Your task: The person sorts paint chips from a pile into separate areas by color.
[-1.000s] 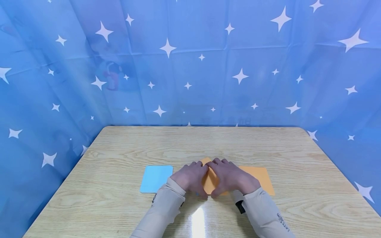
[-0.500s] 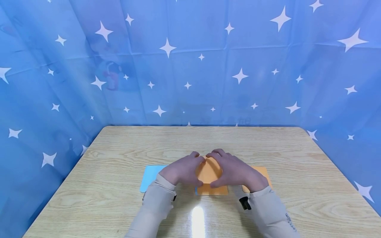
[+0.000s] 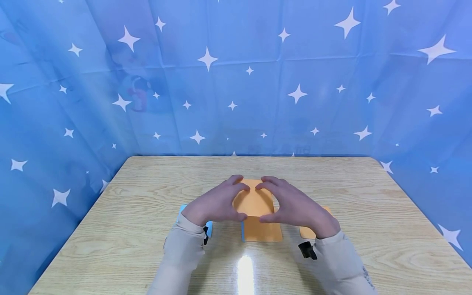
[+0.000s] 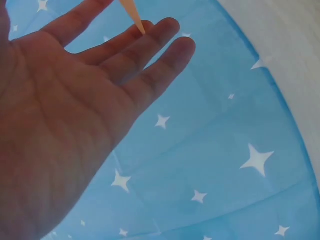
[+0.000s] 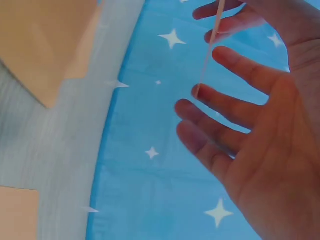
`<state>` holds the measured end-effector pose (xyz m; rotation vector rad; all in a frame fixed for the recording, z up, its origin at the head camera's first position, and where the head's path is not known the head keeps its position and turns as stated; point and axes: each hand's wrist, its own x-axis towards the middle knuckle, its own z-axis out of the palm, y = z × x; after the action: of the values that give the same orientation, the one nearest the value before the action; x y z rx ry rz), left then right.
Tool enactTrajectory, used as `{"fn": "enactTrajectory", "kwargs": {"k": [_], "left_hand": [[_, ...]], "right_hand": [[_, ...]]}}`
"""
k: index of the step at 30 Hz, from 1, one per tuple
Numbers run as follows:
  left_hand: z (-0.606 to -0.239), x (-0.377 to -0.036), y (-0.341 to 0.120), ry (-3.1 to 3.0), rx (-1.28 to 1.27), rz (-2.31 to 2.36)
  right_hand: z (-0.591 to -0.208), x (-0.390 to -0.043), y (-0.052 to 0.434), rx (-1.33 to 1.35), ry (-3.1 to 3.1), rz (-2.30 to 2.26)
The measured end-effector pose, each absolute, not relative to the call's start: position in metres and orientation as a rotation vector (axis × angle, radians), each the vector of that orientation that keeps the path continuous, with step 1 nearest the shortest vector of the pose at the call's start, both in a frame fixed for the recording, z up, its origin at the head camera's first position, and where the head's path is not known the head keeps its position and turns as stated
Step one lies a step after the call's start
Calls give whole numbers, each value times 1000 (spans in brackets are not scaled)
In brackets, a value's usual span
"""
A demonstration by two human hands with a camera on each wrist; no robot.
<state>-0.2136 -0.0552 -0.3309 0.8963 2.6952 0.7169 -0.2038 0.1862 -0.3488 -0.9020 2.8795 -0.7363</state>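
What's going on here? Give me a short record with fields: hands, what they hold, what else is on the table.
left hand: fingertips on the lifted orange card's left edge
right hand: fingertips on its right edge
held thing: orange card, raised above the table
below it: second orange card flat on the wooden table
also there: blue card, another orange piece

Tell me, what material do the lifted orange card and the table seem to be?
The orange card looks like thin matte paper or card: the right wrist view shows it edge-on as a slim line. The table looks like glossy wood-grain laminate, with a bright glare spot; it could be varnished wood.
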Motion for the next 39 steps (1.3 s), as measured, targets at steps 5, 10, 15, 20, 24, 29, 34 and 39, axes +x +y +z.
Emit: {"fn": "enactTrajectory", "kwargs": {"k": [5, 10, 15, 20, 24, 29, 34, 39], "left_hand": [[-324, -209, -58, 2726, 898, 729], [-323, -209, -59, 2738, 900, 708], [-322, -209, -57, 2764, 909, 686], [-323, -209, -48, 2777, 931, 664], [-322, -209, -33, 2779, 939, 629], [-319, -211, -3, 2779, 982, 572], [-321, -213, 31, 2796, 1062, 507], [-322, -213, 64, 2835, 1163, 403]], "right_hand": [[-345, -202, 186, -948, 2898, -763], [-346, -202, 185, -942, 2891, -784], [-345, -202, 187, -947, 2882, -825], [-342, -201, 194, -888, 2882, -837], [-338, -200, 209, -861, 2893, -827], [-332, -195, 240, -800, 2887, -830], [-325, -186, 270, -741, 2895, -812], [-317, -177, 298, -708, 2924, -764]]}}
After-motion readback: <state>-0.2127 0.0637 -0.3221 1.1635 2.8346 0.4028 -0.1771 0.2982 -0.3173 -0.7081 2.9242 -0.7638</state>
